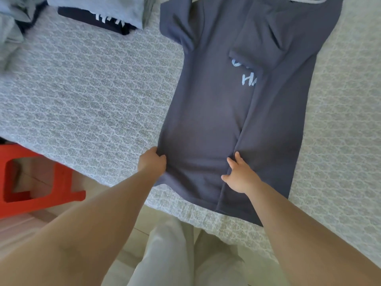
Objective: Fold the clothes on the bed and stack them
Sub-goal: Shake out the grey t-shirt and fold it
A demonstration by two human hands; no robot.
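Observation:
A slate-blue T-shirt (210,112) with pale blue lettering lies flat on the bed, collar away from me. Its right side is folded inward, covering part of the lettering. My left hand (152,162) grips the shirt's left edge near the hem, fingers curled under the cloth. My right hand (239,176) rests with spread fingers on the folded flap's edge near the hem. A stack of folded clothes (99,11), light blue over navy, sits at the far left of the bed.
The bed (82,89) has a grey-white patterned cover. Crumpled light blue clothes (12,27) lie at the far left corner. A red plastic stool (39,176) stands on the floor left of me, beside the bed's edge.

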